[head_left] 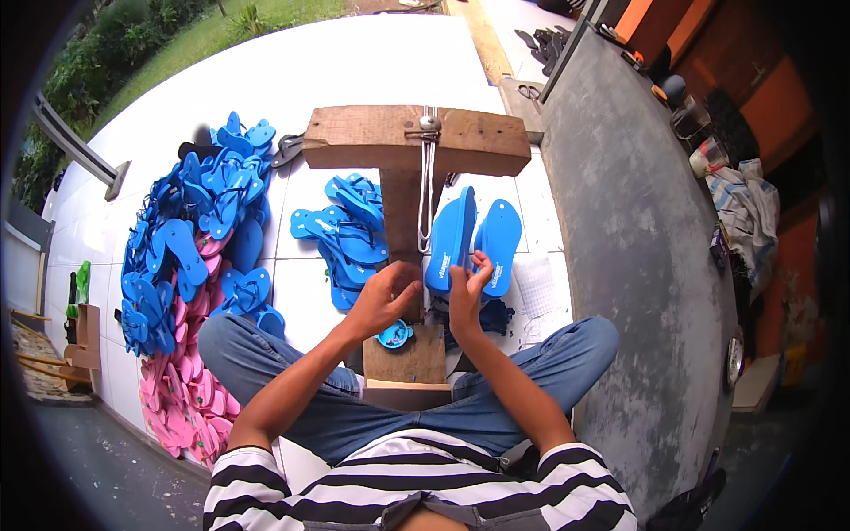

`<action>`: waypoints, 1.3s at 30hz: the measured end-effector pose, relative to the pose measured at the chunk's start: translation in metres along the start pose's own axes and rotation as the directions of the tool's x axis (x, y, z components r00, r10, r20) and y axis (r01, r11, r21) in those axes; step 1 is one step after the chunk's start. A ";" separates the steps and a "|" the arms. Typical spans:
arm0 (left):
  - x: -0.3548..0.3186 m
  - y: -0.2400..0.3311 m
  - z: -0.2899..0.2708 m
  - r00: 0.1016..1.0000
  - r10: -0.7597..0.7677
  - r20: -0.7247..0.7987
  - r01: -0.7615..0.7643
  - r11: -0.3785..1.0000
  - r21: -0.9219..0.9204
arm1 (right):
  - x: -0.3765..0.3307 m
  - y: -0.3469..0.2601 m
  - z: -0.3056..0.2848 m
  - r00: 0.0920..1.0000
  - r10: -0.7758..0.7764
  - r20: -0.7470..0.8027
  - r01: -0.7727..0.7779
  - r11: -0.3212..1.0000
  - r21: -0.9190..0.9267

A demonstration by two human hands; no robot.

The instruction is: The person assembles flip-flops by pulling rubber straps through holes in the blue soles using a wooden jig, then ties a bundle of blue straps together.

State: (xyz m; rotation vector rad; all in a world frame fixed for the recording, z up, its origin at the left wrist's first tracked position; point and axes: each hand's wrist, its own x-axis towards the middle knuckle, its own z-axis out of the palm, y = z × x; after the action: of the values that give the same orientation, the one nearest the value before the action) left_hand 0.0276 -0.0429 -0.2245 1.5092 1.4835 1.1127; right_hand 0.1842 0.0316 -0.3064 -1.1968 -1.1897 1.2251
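My right hand [467, 299] grips the heel end of a blue flip-flop sole [453, 237], which stands tilted with its toe end away from me. Just right of it lies another blue sole [501, 243], partly behind my fingers. No straps show on either one. My left hand [383, 299] hovers by the post of a wooden T-shaped stand [403, 199], its fingers curled inward; whatever they hold, if anything, is hidden. Below that hand, a small blue bowl [394, 334] with tiny bits inside sits on the stand's wooden base [403, 361] between my legs.
Several strapped blue flip-flops [341, 234] lie left of the stand. Farther left are heaps of blue flip-flops [204, 195] and pink flip-flops [188, 389]. White cords [427, 181] hang from the crossbar. A grey ledge [633, 265] runs along the right, with scissors [529, 92] near its far end.
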 end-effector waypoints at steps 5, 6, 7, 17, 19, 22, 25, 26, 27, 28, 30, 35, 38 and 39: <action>0.002 0.045 -0.009 0.998 -0.062 -0.028 0.048 0.934 -0.353 | -0.076 -0.038 -0.002 0.987 -0.086 0.136 0.081 0.996 0.046; 0.004 0.051 -0.011 0.998 -0.055 -0.021 0.045 0.936 -0.350 | -0.091 -0.041 -0.003 0.980 -0.096 0.174 0.088 0.995 0.054; 0.002 0.061 -0.014 0.995 -0.093 -0.034 0.078 0.945 -0.318 | -0.108 -0.050 -0.003 0.967 -0.120 0.226 0.113 0.993 0.044; -0.048 0.134 -0.065 0.992 0.025 0.120 0.013 0.952 -0.305 | -0.142 -0.127 -0.046 0.784 -0.396 0.478 0.467 0.884 -0.034; -0.045 0.149 -0.076 0.985 0.104 0.139 -0.088 0.989 -0.117 | -0.107 -0.176 -0.048 0.829 -0.383 0.407 0.433 0.901 -0.033; -0.033 0.174 -0.089 0.958 0.211 0.193 -0.214 0.977 -0.004 | -0.049 -0.238 -0.039 0.446 -0.650 0.615 0.814 0.581 0.023; -0.005 0.174 -0.094 0.840 0.533 0.098 -0.541 0.812 0.222 | -0.015 -0.249 -0.030 0.277 -0.687 0.672 0.873 0.472 0.123; 0.001 0.174 -0.097 0.808 0.582 0.090 -0.580 0.760 0.293 | -0.009 -0.251 -0.028 0.276 -0.699 0.660 0.883 0.456 0.114; 0.006 0.170 -0.099 0.779 0.621 0.083 -0.616 0.734 0.286 | -0.004 -0.252 -0.027 0.261 -0.700 0.664 0.899 0.426 0.096; 0.006 0.163 -0.101 0.754 0.652 0.074 -0.644 0.713 0.278 | -0.002 -0.251 -0.027 0.250 -0.698 0.671 0.912 0.403 0.080; 0.006 0.149 -0.098 0.681 0.729 0.063 -0.713 0.641 0.283 | 0.002 -0.247 -0.027 0.220 -0.716 0.662 0.932 0.356 0.075; 0.008 0.124 -0.089 0.567 0.819 0.089 -0.813 0.539 0.222 | 0.001 -0.234 -0.028 0.220 -0.773 0.595 0.925 0.359 0.125; 0.019 0.125 -0.085 0.541 0.841 0.034 -0.832 0.528 0.170 | 0.002 -0.236 -0.025 0.262 -0.773 0.578 0.909 0.398 0.121; 0.022 0.126 -0.083 0.550 0.835 0.005 -0.824 0.542 0.165 | 0.004 -0.236 -0.025 0.270 -0.774 0.573 0.907 0.404 0.118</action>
State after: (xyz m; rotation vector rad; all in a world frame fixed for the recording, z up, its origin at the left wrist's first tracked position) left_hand -0.0051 -0.0354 -0.0754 2.4311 0.8349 1.6182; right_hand 0.2150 0.0373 -0.0710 -0.1051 -2.0967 0.5254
